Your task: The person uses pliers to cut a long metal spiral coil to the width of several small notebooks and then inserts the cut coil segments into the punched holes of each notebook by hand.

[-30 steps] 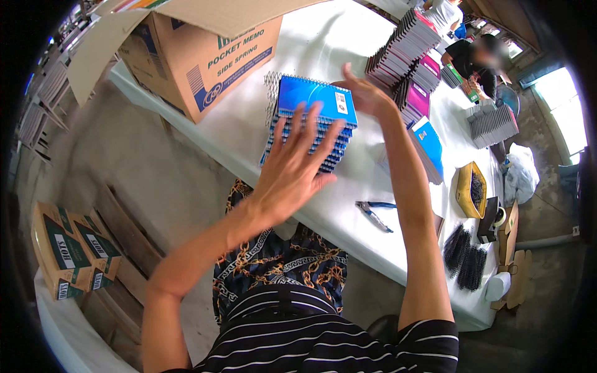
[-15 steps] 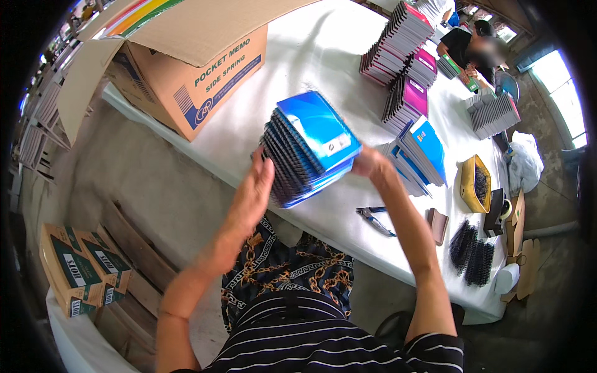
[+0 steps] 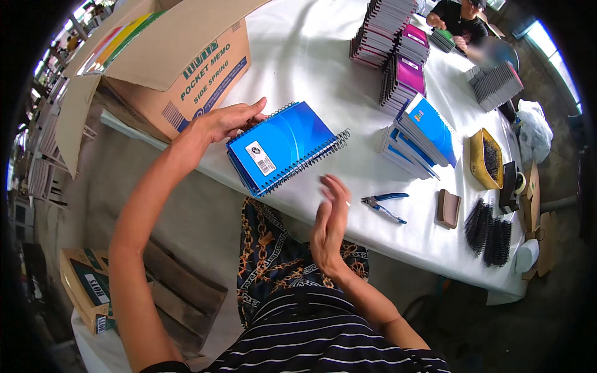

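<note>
A stack of blue spiral notebooks [image 3: 283, 146] is at the table's near edge, just right of the big carton. Black wire coils show along two opposite sides of it, and a white label is on the top cover. My left hand [image 3: 233, 119] grips the stack at its far left side; some of its fingers are hidden behind the covers. Close to the near right coils, my right hand [image 3: 331, 227] is apart from the stack, empty, with its fingers stretched out. Blue-handled pliers [image 3: 387, 206] lie on the table to the right of this hand.
An open carton [image 3: 205, 81] stands at left. More blue notebooks [image 3: 429, 130] and purple notebooks [image 3: 407, 74] are stacked at right, near a yellow tray [image 3: 477, 161], a brown block [image 3: 448, 208] and black coils [image 3: 488, 233]. A co-worker [image 3: 463, 22] sits beyond.
The notebook stack has been turned, so coils now show on its near right side too. My right hand has let go and drawn back toward me; my left has moved to the far left side.
</note>
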`<state>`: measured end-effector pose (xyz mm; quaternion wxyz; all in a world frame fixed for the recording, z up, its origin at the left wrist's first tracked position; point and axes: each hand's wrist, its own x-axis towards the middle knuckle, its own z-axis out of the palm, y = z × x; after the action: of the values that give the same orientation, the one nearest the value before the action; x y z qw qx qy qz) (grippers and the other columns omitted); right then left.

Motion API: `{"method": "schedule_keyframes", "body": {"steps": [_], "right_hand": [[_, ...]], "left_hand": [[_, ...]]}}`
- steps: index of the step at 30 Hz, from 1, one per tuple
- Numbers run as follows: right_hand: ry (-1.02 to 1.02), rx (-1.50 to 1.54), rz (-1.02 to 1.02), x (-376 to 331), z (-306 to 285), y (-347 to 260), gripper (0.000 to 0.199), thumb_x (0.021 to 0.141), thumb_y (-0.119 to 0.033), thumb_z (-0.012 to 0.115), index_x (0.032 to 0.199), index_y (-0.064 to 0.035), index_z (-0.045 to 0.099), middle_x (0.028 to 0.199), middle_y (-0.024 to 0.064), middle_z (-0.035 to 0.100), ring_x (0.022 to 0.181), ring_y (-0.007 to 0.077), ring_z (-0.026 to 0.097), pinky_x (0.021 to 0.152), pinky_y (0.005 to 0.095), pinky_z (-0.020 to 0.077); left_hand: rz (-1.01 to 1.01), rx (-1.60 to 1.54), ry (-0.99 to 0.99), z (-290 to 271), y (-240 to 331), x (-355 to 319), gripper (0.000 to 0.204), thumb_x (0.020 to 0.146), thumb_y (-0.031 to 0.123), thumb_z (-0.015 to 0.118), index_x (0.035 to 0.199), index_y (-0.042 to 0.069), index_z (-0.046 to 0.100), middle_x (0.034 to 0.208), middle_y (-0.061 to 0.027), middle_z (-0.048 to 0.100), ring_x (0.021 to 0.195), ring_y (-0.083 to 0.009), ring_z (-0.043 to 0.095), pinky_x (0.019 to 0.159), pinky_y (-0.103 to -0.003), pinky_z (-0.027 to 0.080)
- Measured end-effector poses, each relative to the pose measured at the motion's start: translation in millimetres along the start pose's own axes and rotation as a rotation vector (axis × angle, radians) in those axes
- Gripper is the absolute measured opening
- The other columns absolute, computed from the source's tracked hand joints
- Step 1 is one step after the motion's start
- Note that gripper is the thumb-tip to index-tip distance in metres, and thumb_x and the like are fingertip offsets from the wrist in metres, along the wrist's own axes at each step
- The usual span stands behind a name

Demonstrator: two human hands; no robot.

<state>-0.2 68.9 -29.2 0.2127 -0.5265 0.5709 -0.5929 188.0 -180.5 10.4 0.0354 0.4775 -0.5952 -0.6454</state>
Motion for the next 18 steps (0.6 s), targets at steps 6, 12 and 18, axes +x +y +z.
{"method": "schedule_keyframes", "body": {"steps": [6,12,18], "right_hand": [[-0.126,-0.522,-1.050,56,58,15,0.073,0.082,-0.060,0.060,0.137,-0.0128,0.049,0.139,0.0023,0.052,0.129,0.0187,0.047,0.112,0.0546,0.0271],[-0.040,-0.549,-1.080,99,104,25,0.066,0.087,-0.065,0.050,0.131,-0.0164,0.056,0.135,0.0006,0.054,0.129,0.0175,0.048,0.115,0.0539,0.0220],[-0.104,-0.469,-0.960,98,89,18,0.063,0.085,-0.054,0.061,0.135,-0.0163,0.052,0.141,0.0018,0.049,0.133,0.0190,0.044,0.116,0.0517,0.0238]], "left_hand": [[-0.086,-0.159,-0.103,-8,15,12,0.071,0.095,0.066,0.041,0.117,0.002,0.063,0.101,-0.0099,0.070,0.087,-0.0142,0.069,0.068,-0.029,0.058],[0.155,-0.111,0.329,-17,17,-48,0.046,0.094,0.041,0.056,0.123,0.006,0.063,0.109,-0.0084,0.069,0.093,-0.0144,0.067,0.076,-0.027,0.056],[0.165,-0.062,0.320,-31,11,-25,0.053,0.093,0.044,0.058,0.129,0.005,0.059,0.106,-0.0064,0.069,0.089,-0.0132,0.066,0.075,-0.028,0.055]]}}
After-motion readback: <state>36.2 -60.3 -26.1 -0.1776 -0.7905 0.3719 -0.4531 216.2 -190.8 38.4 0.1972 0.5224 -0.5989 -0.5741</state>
